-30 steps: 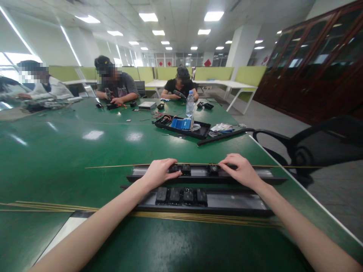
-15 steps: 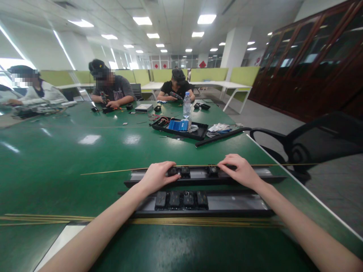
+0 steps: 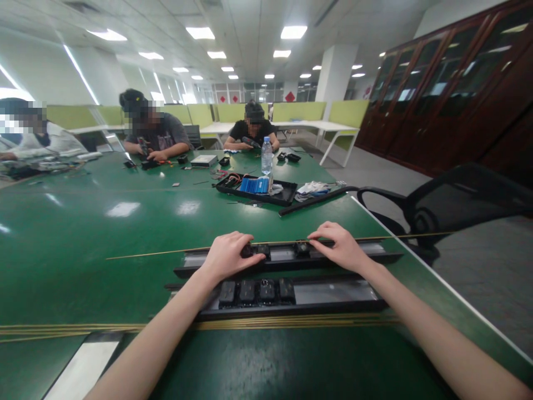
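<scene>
Two long black rails lie side by side on the green table (image 3: 104, 266). My left hand (image 3: 227, 255) rests on the far rail (image 3: 375, 258), fingers curled over small black blocks (image 3: 263, 251) seated in it. My right hand (image 3: 339, 247) lies on the same rail to the right, fingers bent down onto another block (image 3: 302, 248) and a thin brass rod (image 3: 158, 253) that runs along the rail's far edge. The near rail (image 3: 333, 297) holds a row of several black blocks (image 3: 256, 291). Neither hand touches the near rail.
More brass rods (image 3: 83, 329) lie along the near rail's front. A black tray (image 3: 287, 195) with blue parts, a water bottle (image 3: 266, 156), a black bar (image 3: 312, 201) and white cloth (image 3: 314, 189) sit farther back. Three people work at the far side. A black chair (image 3: 449, 205) stands right.
Only the camera has shifted slightly, so the scene slid left and up a little. Both hands stay on the far rail in the same pose.
</scene>
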